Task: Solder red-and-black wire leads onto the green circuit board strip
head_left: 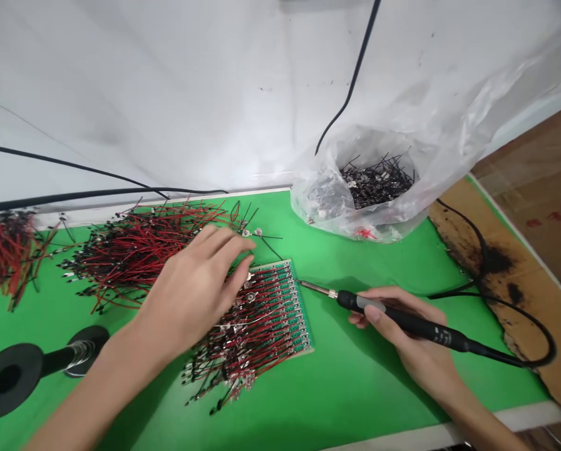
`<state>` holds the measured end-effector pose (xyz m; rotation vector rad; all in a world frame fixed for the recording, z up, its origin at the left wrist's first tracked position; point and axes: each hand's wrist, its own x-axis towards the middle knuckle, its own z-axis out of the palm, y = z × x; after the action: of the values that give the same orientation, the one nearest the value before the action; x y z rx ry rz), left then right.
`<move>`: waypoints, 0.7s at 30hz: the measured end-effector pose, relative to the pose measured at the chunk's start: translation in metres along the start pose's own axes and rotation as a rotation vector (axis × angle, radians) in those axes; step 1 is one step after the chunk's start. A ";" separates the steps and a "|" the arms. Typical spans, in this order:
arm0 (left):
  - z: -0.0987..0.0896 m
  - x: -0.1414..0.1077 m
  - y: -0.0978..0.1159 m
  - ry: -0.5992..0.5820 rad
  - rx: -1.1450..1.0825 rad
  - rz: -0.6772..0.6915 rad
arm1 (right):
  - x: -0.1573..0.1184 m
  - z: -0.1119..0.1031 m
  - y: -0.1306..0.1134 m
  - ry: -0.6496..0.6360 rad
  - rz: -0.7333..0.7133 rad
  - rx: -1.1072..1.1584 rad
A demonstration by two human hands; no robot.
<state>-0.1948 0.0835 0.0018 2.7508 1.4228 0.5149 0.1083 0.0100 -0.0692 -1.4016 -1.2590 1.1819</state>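
Observation:
My right hand (409, 326) is closed around a black soldering iron (402, 319), its metal tip pointing left at the upper right edge of a green circuit board (303, 313). Rows of red and black wires (262, 326) run leftward from the board, with small metal parts lying among them. Over the board's upper left corner, my left hand (198, 285) has its fingers bent and drawn together; whatever they pinch is hidden. A loose heap of red and black wires (134, 247) lies just behind and left of this hand.
A black spool of solder wire (55, 360) lies at left, near my forearm. Another wire bundle (3, 254) sits at far left. Behind the iron stands a clear plastic bag (308, 194) with dark wire pieces. The iron's cord (550, 341) loops over scorched cardboard (519, 300) at right.

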 end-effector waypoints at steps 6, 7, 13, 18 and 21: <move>0.026 0.044 -0.026 -0.141 0.053 0.036 | 0.000 0.001 -0.003 -0.007 0.019 0.019; 0.029 0.047 -0.028 -0.150 0.051 0.041 | 0.001 0.002 -0.005 -0.008 0.013 0.021; 0.037 0.051 -0.028 -0.141 0.049 0.074 | 0.003 0.002 -0.009 -0.028 -0.007 0.021; 0.030 0.052 -0.021 -0.071 0.027 0.121 | 0.001 0.001 -0.005 -0.012 0.021 0.014; 0.015 0.048 -0.010 0.099 -0.041 0.123 | 0.002 0.001 -0.005 -0.017 0.026 0.005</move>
<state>-0.1728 0.1298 0.0002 2.8301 1.2505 0.6850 0.1062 0.0121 -0.0642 -1.4109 -1.2519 1.2157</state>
